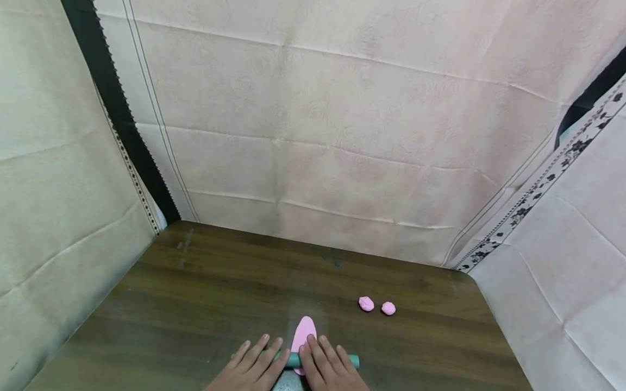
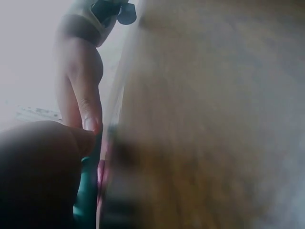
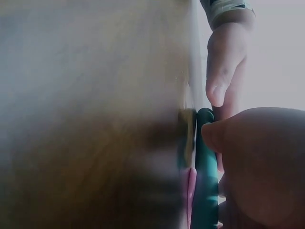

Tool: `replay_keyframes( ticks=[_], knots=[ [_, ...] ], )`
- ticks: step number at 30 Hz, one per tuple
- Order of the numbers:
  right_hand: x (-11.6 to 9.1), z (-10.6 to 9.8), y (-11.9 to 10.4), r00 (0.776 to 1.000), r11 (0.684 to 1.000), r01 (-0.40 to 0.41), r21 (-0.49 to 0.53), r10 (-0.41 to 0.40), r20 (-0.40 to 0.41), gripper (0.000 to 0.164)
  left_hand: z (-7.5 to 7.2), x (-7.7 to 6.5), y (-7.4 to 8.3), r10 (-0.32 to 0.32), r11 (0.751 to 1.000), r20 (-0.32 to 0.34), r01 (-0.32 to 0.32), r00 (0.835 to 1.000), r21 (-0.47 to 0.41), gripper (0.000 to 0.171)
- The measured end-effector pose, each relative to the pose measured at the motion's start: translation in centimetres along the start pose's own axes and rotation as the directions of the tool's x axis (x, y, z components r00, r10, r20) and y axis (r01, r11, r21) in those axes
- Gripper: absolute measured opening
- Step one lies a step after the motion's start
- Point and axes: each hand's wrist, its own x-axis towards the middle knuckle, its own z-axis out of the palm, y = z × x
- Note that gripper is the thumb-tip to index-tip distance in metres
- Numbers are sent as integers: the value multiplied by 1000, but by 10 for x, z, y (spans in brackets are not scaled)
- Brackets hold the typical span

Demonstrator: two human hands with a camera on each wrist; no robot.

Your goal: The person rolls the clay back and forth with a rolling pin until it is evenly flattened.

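A teal rolling pin (image 1: 294, 360) lies crosswise over a flat, tongue-shaped piece of pink clay (image 1: 304, 331) near the table's front. My left hand (image 1: 251, 368) rests on the pin's left part, its fingers straight and pointing away from me. Beside it, my right hand (image 1: 331, 366) presses on the right part with fingers extended; the pin's right end sticks out past them. Seen low from the right wrist, the pin (image 3: 206, 176) runs under the palms with a pink clay edge (image 3: 189, 193) beneath. Much of the pin's left half is hidden by the left fingers.
Two small pink clay lumps (image 1: 366, 303) (image 1: 388, 308) sit farther back on the right of the brown wooden table (image 1: 220, 282). Pale patterned cloth (image 1: 342, 136) hangs behind the table and along both sides. A greyish surface (image 1: 287, 382) shows between the hands at the front.
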Motion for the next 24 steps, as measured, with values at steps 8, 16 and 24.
replay_keyframes(
  ticks=[8,16,24],
  knots=[
    [15,-9,6,973,989,-58,134,26,231,90,-1,11,-3,-75,992,160,90,984,-85,97],
    [53,-23,23,851,900,-250,356,30,524,83,-21,49,-17,-138,876,469,329,872,-354,72],
    [73,-16,45,808,838,-304,453,-24,588,85,-20,77,-35,-126,822,606,425,786,-379,78]
  ],
)
